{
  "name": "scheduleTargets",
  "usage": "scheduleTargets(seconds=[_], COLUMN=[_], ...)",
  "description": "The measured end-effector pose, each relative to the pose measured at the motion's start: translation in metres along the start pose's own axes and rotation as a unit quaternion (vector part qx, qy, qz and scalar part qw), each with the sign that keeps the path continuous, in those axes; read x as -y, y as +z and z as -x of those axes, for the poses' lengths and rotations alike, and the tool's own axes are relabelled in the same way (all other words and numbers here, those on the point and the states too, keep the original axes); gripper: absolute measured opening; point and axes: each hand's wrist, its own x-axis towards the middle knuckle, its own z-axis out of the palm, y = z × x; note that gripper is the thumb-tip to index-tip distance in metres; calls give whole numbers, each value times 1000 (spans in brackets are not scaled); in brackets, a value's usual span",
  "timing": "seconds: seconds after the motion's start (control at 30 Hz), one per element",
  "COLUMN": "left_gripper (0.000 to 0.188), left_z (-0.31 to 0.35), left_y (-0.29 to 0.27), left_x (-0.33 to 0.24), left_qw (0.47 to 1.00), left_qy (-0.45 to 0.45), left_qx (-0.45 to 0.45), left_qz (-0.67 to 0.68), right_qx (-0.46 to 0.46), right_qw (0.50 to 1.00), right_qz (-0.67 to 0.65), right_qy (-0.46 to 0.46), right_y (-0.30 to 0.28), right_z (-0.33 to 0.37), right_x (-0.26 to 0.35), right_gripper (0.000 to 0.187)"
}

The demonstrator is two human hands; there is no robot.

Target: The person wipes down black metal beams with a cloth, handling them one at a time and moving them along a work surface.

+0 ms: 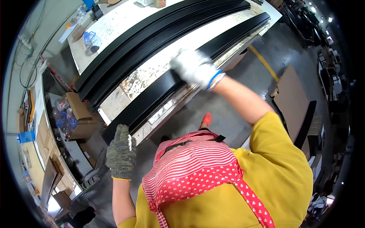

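Observation:
A long black moulding strip (151, 91) lies along the near edge of the worktable, running from lower left to upper right. At its near left end my left hand (121, 154), in a dark grey-green knit glove, is closed on the strip's end. My right hand (192, 66), in a white glove with a blue cuff edge, is over the middle of the same strip. Motion smears its fingers, so whether it holds anything is hidden. Beyond the strip, several more black mouldings (148, 41) lie side by side on the table.
The white worktable (142, 81) has a stained, worn top. At its far left stands a clear blue bottle (90, 40). A cardboard box (81, 117) with plastic bottles sits left of the table. Cardboard sheets (291, 102) lean at the right, past a yellow floor line (264, 64).

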Motion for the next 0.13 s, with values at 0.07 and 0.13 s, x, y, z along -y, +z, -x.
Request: scheduleTargets(seconds=[0.07,0.13], left_gripper=[50,51], left_z=[-9,-25], left_y=[-9,-18], left_x=[-18,-51], left_qw=[1000,998], left_qy=[-4,19], left_qx=[8,-15], left_qz=[-11,-54], right_qx=[-61,-62], right_qw=[993,993], right_qz=[6,25], right_qy=[98,93], right_y=[1,-1], right_z=[4,-3], right_x=[-78,-122], right_gripper=[25,26])
